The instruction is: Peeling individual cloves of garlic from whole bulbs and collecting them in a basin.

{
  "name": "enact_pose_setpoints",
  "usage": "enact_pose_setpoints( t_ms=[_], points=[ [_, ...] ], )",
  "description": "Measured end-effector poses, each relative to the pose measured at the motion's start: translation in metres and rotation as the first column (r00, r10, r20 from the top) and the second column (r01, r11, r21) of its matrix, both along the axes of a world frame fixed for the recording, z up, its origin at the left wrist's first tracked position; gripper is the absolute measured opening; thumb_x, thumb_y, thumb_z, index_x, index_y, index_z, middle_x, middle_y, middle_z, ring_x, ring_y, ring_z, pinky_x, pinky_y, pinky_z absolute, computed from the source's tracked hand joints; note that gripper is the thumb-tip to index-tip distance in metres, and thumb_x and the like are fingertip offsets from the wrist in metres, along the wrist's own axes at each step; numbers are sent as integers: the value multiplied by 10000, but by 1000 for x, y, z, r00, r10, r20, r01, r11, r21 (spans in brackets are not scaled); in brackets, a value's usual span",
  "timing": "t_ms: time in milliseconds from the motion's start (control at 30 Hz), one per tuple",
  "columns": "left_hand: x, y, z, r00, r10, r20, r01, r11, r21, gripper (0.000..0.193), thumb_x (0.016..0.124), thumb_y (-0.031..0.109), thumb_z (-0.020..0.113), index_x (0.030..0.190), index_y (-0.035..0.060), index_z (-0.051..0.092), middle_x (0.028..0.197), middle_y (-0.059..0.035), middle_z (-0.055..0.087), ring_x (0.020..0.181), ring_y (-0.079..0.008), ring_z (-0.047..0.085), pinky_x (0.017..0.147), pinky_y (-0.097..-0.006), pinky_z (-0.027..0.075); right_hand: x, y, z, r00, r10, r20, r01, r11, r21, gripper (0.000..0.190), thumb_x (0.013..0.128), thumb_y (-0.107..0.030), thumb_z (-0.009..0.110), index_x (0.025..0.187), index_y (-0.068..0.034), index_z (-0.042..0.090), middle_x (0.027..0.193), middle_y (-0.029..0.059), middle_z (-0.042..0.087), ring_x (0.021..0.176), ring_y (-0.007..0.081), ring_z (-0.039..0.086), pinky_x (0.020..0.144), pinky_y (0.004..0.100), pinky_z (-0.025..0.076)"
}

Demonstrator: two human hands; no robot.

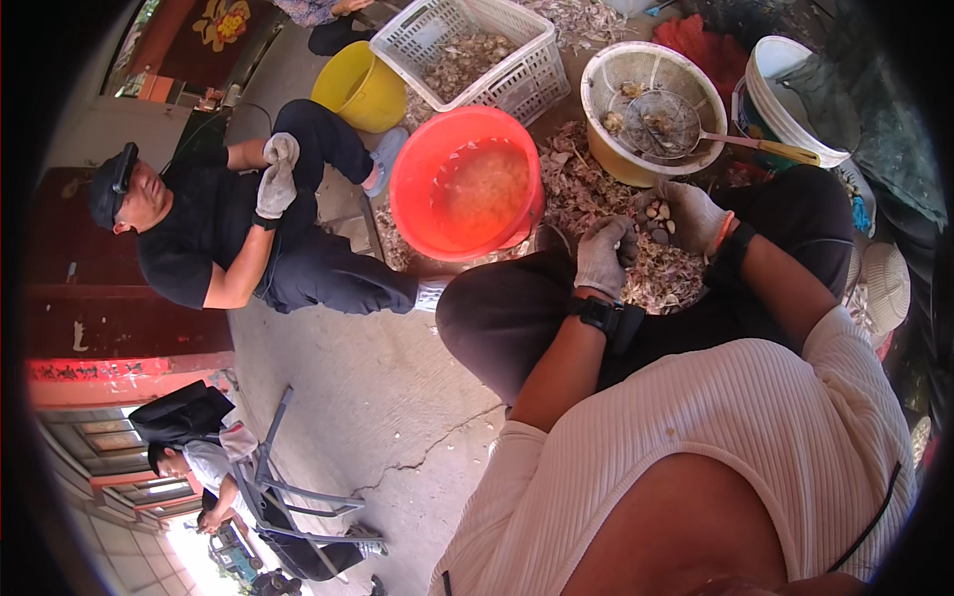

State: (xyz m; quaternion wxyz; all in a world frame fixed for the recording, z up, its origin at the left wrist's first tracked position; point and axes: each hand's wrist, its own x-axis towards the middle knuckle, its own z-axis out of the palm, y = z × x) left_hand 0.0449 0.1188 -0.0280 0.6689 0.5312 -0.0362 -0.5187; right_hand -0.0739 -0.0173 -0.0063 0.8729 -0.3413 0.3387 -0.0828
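Observation:
My left hand (602,257), in a pale knit work glove, has its fingers curled together over my lap. A small pale bit that looks like a garlic clove (617,243) shows at its fingertips. Beside it, my gloved right hand (697,216) is cupped around several garlic cloves (659,217), some pale and some dark. Both hands are close together above a heap of dry garlic skins (663,279) between my knees. Just beyond them stands a cream basin (652,175) with a wire skimmer (662,123) lying in its mesh strainer.
A red bucket (466,246) holds liquid and pale pieces. Behind it are a yellow bucket (361,86) and a white plastic crate (514,89) of garlic. White buckets (782,63) stand right. A gloved co-worker (194,223) sits left; another person (212,477) is near a metal frame (272,447).

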Motion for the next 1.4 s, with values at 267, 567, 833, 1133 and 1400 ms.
enact_pose_setpoints(
  t_ms=[267, 567, 833, 1133, 1400],
  points=[
    [-4, -3, 1, 1000, 19, 22, -19, 1000, 8, 85, 861, 164, 620, 865, 79, 626, 651, -9, 570, 503, -118, 517, 443, -243, 386, -1, -9, -17, 973, 214, 80, -211, 976, -52, 175, 872, -99, 542, 1018, -14, 587, 775, 17, 569, 513, 59, 478, 424, 183, 385],
    [-4, -4, 2, 1000, -16, 5, 16, 1000, -2, 98, 846, 152, 601, 889, 68, 630, 681, -24, 577, 519, -129, 516, 469, -258, 408, -1, 0, -14, 992, 115, -43, -123, 960, -250, 214, 943, -275, 509, 817, -110, 559, 577, -44, 492, 378, 50, 371, 334, 189, 284],
    [-3, 0, 4, 1000, -5, 4, 5, 1000, 26, 97, 833, 150, 600, 874, 69, 633, 661, -32, 577, 517, -135, 519, 457, -255, 387, 0, -3, -11, 993, 46, -109, -48, 999, -16, 379, 981, -436, 395, 834, -119, 543, 597, -21, 510, 443, 67, 435, 372, 188, 320],
    [-1, -1, -5, 997, 77, -6, -77, 997, 5, 67, 840, 104, 598, 891, 68, 622, 664, -31, 580, 510, -134, 521, 454, -251, 386, -2, -6, -14, 989, 119, 89, -120, 993, 10, 200, 842, -53, 540, 1023, 20, 579, 809, 50, 591, 638, 111, 571, 512, 210, 455],
    [-3, 0, -6, 995, -50, 82, 52, 998, -28, 97, 836, 95, 603, 917, 41, 609, 687, -33, 585, 519, -116, 507, 460, -236, 391, 0, -2, -13, 988, 151, 2, -150, 985, -89, 115, 876, -58, 545, 979, -7, 557, 814, 61, 595, 584, 75, 519, 416, 182, 375]
  ],
)
